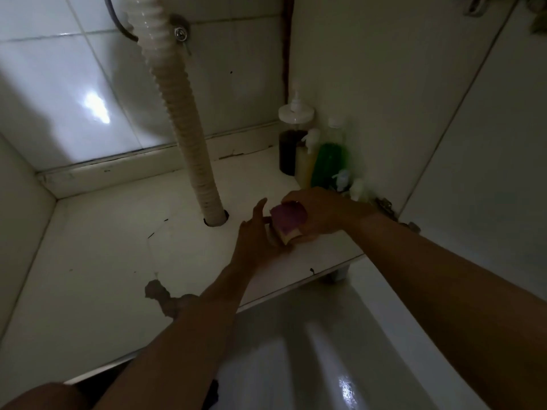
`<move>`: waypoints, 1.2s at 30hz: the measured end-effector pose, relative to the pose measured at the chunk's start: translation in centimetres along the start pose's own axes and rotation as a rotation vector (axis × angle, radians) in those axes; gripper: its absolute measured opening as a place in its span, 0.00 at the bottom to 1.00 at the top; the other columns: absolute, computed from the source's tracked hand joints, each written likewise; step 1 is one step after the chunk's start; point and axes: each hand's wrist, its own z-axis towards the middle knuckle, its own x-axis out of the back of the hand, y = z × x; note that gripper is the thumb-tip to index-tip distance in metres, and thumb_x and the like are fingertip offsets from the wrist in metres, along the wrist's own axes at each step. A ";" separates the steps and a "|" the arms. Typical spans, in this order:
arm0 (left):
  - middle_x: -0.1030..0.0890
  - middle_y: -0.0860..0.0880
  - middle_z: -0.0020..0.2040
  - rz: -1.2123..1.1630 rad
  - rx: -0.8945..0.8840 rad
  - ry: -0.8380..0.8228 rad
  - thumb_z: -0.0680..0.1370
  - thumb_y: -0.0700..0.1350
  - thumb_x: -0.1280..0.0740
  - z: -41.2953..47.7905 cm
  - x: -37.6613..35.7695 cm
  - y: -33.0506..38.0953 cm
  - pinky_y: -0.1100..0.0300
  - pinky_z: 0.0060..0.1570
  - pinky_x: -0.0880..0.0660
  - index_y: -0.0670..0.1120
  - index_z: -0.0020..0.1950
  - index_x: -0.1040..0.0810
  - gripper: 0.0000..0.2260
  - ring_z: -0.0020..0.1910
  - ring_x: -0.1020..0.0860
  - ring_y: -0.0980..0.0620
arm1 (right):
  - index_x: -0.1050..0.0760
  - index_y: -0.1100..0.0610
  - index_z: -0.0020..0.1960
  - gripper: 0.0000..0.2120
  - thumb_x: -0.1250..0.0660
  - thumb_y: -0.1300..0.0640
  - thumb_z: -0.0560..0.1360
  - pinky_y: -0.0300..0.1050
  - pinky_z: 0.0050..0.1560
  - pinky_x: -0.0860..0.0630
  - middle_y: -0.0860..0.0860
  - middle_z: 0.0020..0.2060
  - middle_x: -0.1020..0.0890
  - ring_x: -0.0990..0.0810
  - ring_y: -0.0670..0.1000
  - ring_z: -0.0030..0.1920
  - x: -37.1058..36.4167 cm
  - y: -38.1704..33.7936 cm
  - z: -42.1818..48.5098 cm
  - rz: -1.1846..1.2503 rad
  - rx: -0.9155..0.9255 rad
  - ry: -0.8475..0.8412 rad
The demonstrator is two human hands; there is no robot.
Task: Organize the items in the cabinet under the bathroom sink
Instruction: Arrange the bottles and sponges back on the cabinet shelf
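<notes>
Our right hand (316, 214) curls round the purple-topped sponge (285, 221), holding it just over the cabinet floor (118, 247) near the front edge. Our left hand (254, 241) lays straight fingers against its side, steadying it, we reckon. The bottles (322, 161) hug the right wall, so it probably goes beside them.

Bare from frame edge to fingertips: left forearm (189, 329) with left grip (254, 241), right forearm (444, 279) with right grip (319, 216).
</notes>
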 end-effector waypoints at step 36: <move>0.21 0.53 0.60 0.258 0.068 0.245 0.73 0.61 0.33 -10.3 7.8 4.2 0.53 0.60 0.26 0.53 0.61 0.25 0.20 0.59 0.24 0.54 | 0.19 0.51 0.53 0.08 0.34 0.59 0.77 0.40 0.46 0.23 0.49 0.47 0.19 0.19 0.50 0.46 -0.5 -1.6 -7.1 0.077 0.108 0.082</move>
